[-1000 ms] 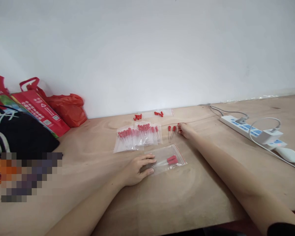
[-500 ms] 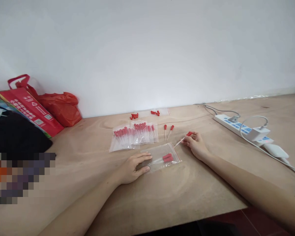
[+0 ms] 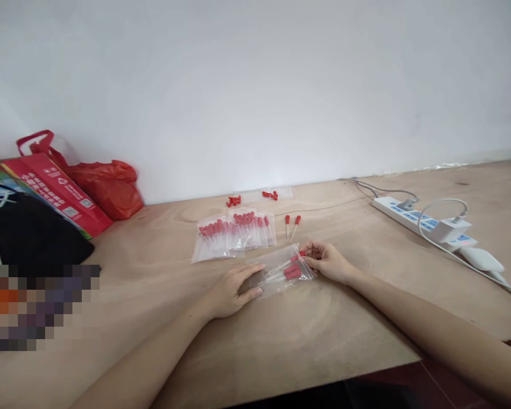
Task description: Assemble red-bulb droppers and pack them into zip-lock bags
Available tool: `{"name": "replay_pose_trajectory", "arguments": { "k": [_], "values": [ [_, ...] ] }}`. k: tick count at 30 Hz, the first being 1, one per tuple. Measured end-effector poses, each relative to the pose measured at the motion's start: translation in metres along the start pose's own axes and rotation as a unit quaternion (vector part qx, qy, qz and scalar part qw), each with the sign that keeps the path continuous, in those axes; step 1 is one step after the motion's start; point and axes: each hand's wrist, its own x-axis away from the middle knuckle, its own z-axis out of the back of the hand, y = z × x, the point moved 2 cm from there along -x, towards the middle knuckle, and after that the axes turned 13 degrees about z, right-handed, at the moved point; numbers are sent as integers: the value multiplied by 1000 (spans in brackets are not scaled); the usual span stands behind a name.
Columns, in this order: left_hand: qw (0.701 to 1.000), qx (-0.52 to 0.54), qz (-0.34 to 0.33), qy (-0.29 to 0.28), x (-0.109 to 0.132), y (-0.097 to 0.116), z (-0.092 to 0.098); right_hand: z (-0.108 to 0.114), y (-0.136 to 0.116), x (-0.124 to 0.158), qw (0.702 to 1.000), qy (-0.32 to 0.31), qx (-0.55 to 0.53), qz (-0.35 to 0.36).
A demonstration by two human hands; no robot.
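A clear zip bag (image 3: 276, 284) lies flat on the table in front of me, with red-topped droppers (image 3: 292, 271) inside it. My left hand (image 3: 235, 289) rests over the bag's left end, thumb and fingers apart. At the bag's right opening, my right hand (image 3: 321, 261) pinches the red bulb of another dropper (image 3: 297, 258). Its thin stem points left into the bag, and the fingers partly hide the bulb. Two loose droppers (image 3: 297, 220) lie a little beyond my right hand.
Filled clear bags of droppers (image 3: 215, 241) overlap behind the left hand. Small red bulbs (image 3: 234, 201) lie near the wall, some by a clear bag (image 3: 284, 193). A power strip (image 3: 409, 218) with cables is at right. Red bags (image 3: 106, 187) and a black bag (image 3: 34, 238) stand left.
My right hand has moved left to the bag's opening, carrying the dropper's stem inside. My left hand has stayed on the bag.
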Motion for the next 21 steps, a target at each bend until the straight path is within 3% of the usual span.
{"name": "replay_pose_trajectory", "arguments": {
  "k": [5, 12, 14, 16, 19, 21],
  "values": [
    [1000, -7, 2, -4, 0, 2, 1, -7, -3, -1, 998, -64, -11, 4],
    [1000, 4, -10, 0, 0, 0, 0, -6, -1, -5, 996, -74, 40, -3],
    [1000, 10, -17, -2, 0, 1, 0, -3, -1, -7, 998, -43, 39, -11],
    [1000, 18, -21, -6, 0, 2, 1, 4, 2, -14, 997, 29, 70, -30],
    [999, 37, -15, -6, 1, 2, 1, 17, 9, -36, 975, 139, 162, -56],
    [999, 45, -10, -3, 1, 2, 2, 24, 14, -57, 960, 169, 208, -76]
  ]
}}
